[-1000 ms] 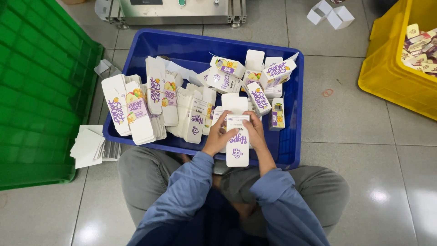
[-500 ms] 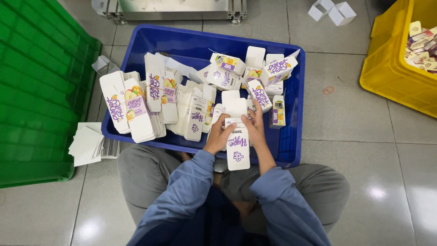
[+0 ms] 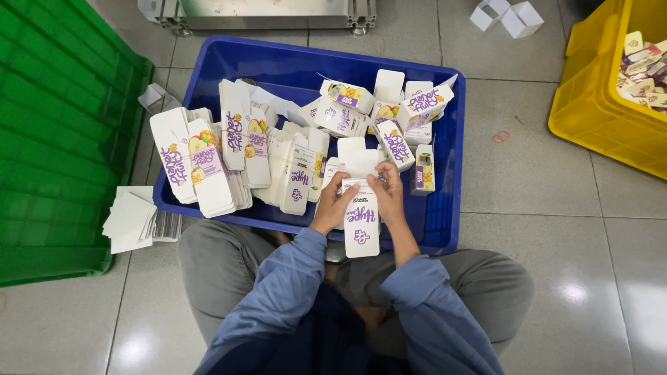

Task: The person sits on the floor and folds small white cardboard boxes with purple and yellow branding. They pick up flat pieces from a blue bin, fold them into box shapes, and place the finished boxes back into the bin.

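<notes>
your left hand (image 3: pixel 332 207) and right hand (image 3: pixel 389 198) both clenched on flat white carton (image 3: pixel 361 226), held over near rim of blue crate (image 3: pixel 445 208). risk: uneven grip creases top flap; carton slips onto lap.

White-purple cartons (image 3: pixel 278 160) — blue crate (image 3: pixel 445 229).

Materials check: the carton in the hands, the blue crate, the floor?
Flat white carton, held by left hand and right hand: looks like thin printed paperboard, with crisp folds and a loose flap. Blue crate: likely moulded plastic, with ribbed walls and a slight sheen. Floor: probably glazed tile, given its grout lines and glossy light reflections.
</notes>
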